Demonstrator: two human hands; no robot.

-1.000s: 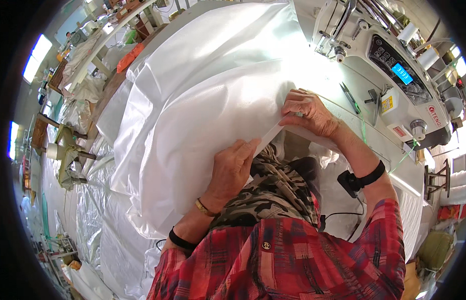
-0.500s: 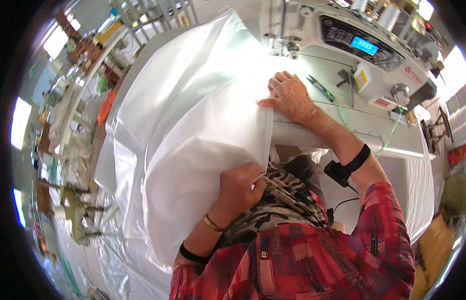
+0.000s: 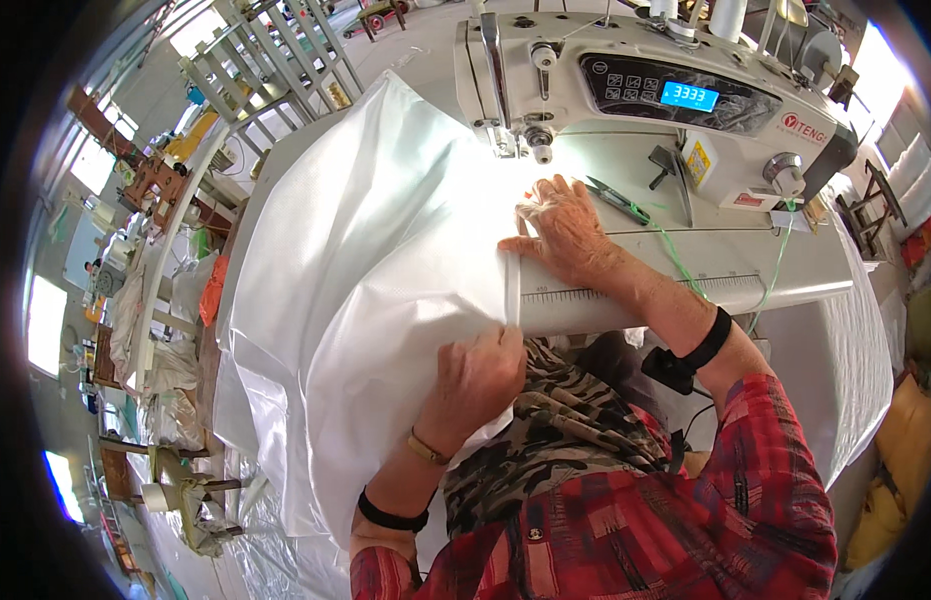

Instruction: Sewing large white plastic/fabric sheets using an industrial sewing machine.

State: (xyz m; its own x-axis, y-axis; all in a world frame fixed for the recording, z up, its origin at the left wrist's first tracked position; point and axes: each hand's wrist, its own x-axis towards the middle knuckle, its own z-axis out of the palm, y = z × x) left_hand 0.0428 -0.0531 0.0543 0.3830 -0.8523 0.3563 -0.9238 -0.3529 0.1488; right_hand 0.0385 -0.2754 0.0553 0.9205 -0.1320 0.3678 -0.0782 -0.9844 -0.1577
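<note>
A large sheet of white woven plastic fabric (image 3: 385, 300) lies over the left of the sewing table and hangs down beside my lap. Its folded right edge runs up toward the needle area of a sewing machine (image 3: 625, 80). My right hand (image 3: 563, 230) rests just below the presser foot (image 3: 507, 145), thumb and bent fingers closed on that edge. Lower along the same edge, my left hand (image 3: 475, 385) pinches the fabric with curled fingers, slightly blurred. Glare from the machine's lamp washes out the fabric around the needle.
Thread snips with green handles (image 3: 618, 200) lie right of my right hand, trailing green thread. A black tool (image 3: 670, 168) sits behind them. A ruler strip (image 3: 635, 288) follows the table's front edge. Grey metal racks (image 3: 270, 60) stand at the far left, with cluttered shelving beyond.
The view has shifted, putting the machine lower and farther left in the picture. Along the fabric edge, my left hand has come closer to my right hand, which stays near the needle.
</note>
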